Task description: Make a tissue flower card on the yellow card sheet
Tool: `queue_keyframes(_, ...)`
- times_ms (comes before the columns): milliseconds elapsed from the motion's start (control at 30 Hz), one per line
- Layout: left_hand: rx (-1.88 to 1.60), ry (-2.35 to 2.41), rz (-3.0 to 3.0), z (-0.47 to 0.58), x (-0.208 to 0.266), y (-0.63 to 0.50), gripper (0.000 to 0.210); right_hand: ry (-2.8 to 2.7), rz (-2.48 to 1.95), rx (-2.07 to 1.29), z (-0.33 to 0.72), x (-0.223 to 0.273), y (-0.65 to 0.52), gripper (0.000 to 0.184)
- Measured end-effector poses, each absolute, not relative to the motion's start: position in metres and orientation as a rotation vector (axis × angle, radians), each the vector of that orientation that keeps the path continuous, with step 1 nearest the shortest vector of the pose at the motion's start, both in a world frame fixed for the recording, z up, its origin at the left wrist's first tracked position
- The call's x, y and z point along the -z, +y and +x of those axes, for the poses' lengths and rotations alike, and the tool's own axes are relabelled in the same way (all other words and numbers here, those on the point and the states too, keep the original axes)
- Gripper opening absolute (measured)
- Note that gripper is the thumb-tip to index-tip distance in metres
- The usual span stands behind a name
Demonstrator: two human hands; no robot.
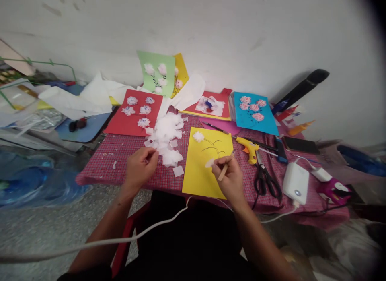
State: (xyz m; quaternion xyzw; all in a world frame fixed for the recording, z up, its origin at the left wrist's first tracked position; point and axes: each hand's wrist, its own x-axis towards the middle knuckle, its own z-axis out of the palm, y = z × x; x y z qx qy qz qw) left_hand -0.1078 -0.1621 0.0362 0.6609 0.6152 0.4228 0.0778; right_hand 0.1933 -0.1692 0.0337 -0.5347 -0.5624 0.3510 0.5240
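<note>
My right hand (230, 178) is closed around a flat wooden stick (223, 172) over a yellow sheet (197, 178). On that sheet a thin drawn stem with leaves (214, 144) shows, and a white tissue flower (198, 136) sits at its upper left. A pale oval patch (209, 163) lies by my right fingertips; I cannot tell whether it is paper or glue. My left hand (142, 163) has its fingers curled together just beside a heap of white tissue squares (167, 132). Whatever those fingers hold, if anything, is hidden.
Red (117, 122), green (141, 57) and blue (247, 122) flower cards stand at the back. Right of the yellow sheet lie a yellow glue gun (249, 146), black-handled scissors (265, 182) and a white power bank (295, 182). A white cable (157, 224) crosses my lap.
</note>
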Motion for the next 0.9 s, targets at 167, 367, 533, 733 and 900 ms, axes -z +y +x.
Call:
queue_keyframes(167, -0.978, 1.853, 2.48, -0.126, -0.01, -0.165, 0.014, -1.786, -1.321, -0.713, 0.168, -0.045, -0.139, 0.013)
queue_keyframes(367, -0.881, 1.816, 2.496, -0.125, 0.005, -0.165, 0.027, -1.994, -1.233, -0.796, 0.114, -0.042, -0.105, 0.01)
queue_keyframes(533, -0.854, 1.808, 2.452, -0.128, 0.008, -0.165, 0.04, -2.054, -1.446, -0.629, 0.125, -0.034, -0.11, 0.012)
queue_keyframes(733, -1.064, 1.746, 2.331, -0.13, 0.004, -0.162, 0.034, -1.762, -1.26, -0.437, 0.201, -0.024, -0.154, 0.009)
queue_keyframes(900, -1.333, 1.932, 2.01, -0.144, -0.007, -0.168, 0.029, -1.618, -1.356, -0.136, 0.271, 0.001, -0.183, 0.015)
